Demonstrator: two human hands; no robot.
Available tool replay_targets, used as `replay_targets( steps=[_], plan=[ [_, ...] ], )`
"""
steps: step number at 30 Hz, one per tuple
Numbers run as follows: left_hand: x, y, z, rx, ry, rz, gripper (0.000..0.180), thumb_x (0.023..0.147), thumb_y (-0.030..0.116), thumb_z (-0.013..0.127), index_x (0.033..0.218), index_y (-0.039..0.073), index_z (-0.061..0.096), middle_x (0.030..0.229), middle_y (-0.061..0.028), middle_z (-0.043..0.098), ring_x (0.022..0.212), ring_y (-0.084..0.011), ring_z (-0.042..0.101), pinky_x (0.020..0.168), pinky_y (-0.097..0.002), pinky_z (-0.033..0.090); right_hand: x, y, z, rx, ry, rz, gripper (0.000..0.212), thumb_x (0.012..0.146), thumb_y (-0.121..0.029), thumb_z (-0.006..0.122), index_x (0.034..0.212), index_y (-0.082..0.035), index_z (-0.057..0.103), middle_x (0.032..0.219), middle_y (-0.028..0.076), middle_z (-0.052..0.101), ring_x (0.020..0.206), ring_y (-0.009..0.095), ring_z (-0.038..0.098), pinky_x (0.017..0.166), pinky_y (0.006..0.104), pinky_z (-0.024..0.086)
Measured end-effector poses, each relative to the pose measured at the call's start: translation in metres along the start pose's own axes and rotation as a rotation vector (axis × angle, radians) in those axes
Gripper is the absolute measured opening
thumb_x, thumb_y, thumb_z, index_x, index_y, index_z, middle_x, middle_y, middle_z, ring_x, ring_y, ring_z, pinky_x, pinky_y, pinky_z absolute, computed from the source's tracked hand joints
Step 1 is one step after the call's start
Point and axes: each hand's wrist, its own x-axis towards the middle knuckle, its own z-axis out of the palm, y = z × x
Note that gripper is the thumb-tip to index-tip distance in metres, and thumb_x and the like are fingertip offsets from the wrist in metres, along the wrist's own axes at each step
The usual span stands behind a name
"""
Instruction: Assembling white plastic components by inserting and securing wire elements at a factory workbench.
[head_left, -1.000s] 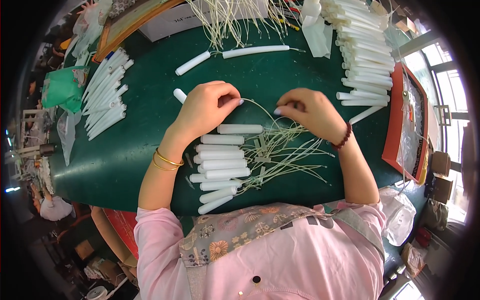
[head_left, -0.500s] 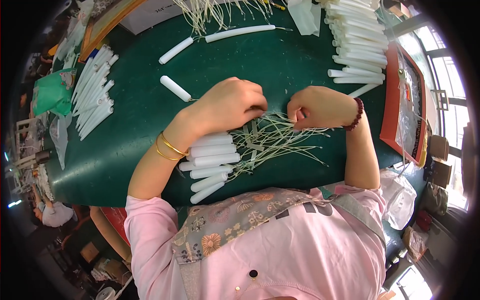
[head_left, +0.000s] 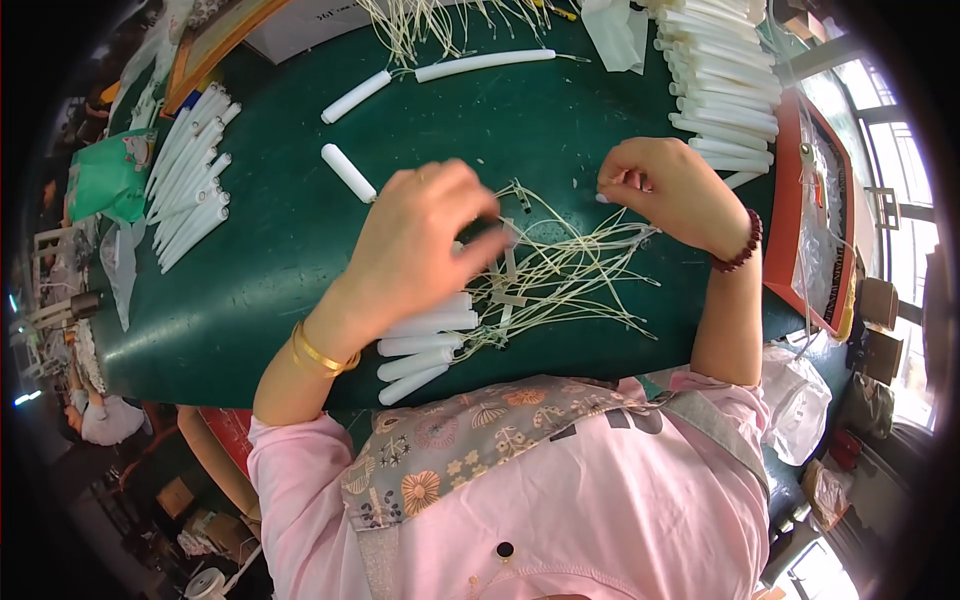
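Blurred by motion, my left hand (head_left: 425, 235) is over the near white tubes, thumb and fingers apart, with nothing seen between them. My right hand (head_left: 672, 190) is closed to its right, fingertips pinched together above the table; whatever is in them, if anything, is too small to make out. Between and below the hands spreads a tangle of thin pale wires (head_left: 560, 270), with small clear pieces among them. The wires lead from a row of short white tubes (head_left: 428, 345), partly covered by my left hand. A single white tube (head_left: 348, 172) lies beyond my left hand.
Two white tubes, one short (head_left: 357, 97) and one long (head_left: 485, 65), lie farther back near a bunch of wires (head_left: 415, 25). White tubes are stacked at left (head_left: 190, 180) and far right (head_left: 720, 90). An orange-red box (head_left: 790, 210) stands on the right side of the green table (head_left: 270, 300).
My left hand has pulled back toward me, its thumb now apart from the fingers. My right hand has moved up and right, away from the wires' middle.
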Motion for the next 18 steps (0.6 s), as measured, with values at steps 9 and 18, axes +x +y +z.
replay_targets(
  steps=[9,18],
  plan=[
    [-0.088,0.032,0.013,0.139,-0.118,-0.008,0.074,0.070,0.033,0.093,0.134,0.011,0.065,0.130,-0.0092,0.058,0.124,-0.0301,0.058,0.108,-0.0477,0.040,-0.033,0.008,0.031,-0.280,0.060,-0.317,0.013,0.084,-0.007,0.079,0.089,-0.005,0.067,0.091,0.010,0.069,0.088,0.034,0.067,0.079,0.0426,0.052],
    [-0.060,-0.018,-0.006,-0.135,0.090,-0.025,0.031,0.086,0.018,0.082,0.114,0.007,0.075,0.121,-0.0079,0.067,0.109,-0.0288,0.066,0.093,-0.0431,0.053,-0.041,-0.015,0.012,0.026,-0.026,-0.088,0.008,0.089,-0.003,0.073,0.095,-0.004,0.068,0.088,0.010,0.070,0.083,0.026,0.070,0.076,0.0361,0.055]
  ],
)
